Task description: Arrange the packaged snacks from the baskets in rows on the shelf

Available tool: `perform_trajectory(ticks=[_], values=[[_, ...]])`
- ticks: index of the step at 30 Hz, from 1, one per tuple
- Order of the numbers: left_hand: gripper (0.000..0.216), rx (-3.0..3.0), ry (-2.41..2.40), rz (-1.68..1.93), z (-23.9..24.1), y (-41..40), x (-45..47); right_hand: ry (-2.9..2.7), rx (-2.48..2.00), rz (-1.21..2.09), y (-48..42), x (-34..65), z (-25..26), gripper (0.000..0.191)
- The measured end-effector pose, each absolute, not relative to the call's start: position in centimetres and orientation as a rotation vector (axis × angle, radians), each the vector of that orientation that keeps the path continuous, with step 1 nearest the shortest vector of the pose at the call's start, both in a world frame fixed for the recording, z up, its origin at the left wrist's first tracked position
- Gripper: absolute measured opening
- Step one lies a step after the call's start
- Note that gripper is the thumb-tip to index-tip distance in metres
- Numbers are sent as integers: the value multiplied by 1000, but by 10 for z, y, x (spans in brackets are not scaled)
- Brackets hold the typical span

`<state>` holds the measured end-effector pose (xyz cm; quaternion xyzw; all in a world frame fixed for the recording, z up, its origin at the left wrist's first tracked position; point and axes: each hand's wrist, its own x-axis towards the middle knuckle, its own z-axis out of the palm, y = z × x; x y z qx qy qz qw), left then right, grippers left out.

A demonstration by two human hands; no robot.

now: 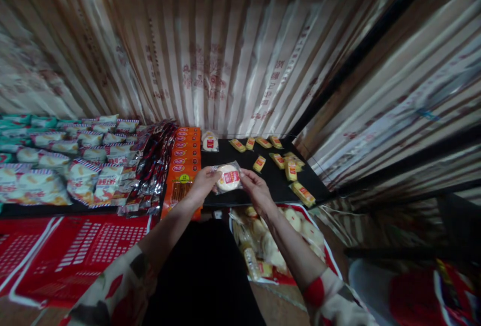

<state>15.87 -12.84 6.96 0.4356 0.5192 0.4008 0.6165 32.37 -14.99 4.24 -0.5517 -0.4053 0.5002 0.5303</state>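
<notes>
Between both hands I hold a round pale cake in a clear wrapper with a red label (228,178), just above the black shelf (240,197). My left hand (205,184) pinches the left edge of the wrapper. On its right edge, the fingers of my right hand (254,186) are closed. A similar wrapped round cake (209,141) lies at the back of the shelf, beside a row of orange snack packets (187,153). Several small yellow wrapped cakes (259,164) are scattered over the right part of the shelf.
Below the shelf stands a red basket (332,261) with round cakes and yellow packets in it. Red baskets (86,251) sit at lower left. White snack bags (88,153) and dark shiny packets (154,160) fill the shelf's left. Behind is a corrugated wall (225,40), with a black post (338,75) at right.
</notes>
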Motion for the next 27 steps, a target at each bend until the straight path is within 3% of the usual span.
perform_trajectory(ticks=[4,9,13,17,21,27], values=[[18,1237,1373,872,69,-115,150,-1246,-1461,989,-135,322,36,48],[16,2073,1477,433,88,-97,139,-1794,-1432,449,-123,316,48,45],[21,2306,1415,189,97,-81,143,-1991,-1425,639,-106,310,45,29],[33,2388,1558,400,82,-62,153,-1869,-1502,745,-75,307,22,20],[36,2279,1775,701,57,-55,160,-1621,-1574,759,-32,303,-2,23],[47,2145,1731,462,25,-47,167,-1486,-1612,716,22,296,-23,30]])
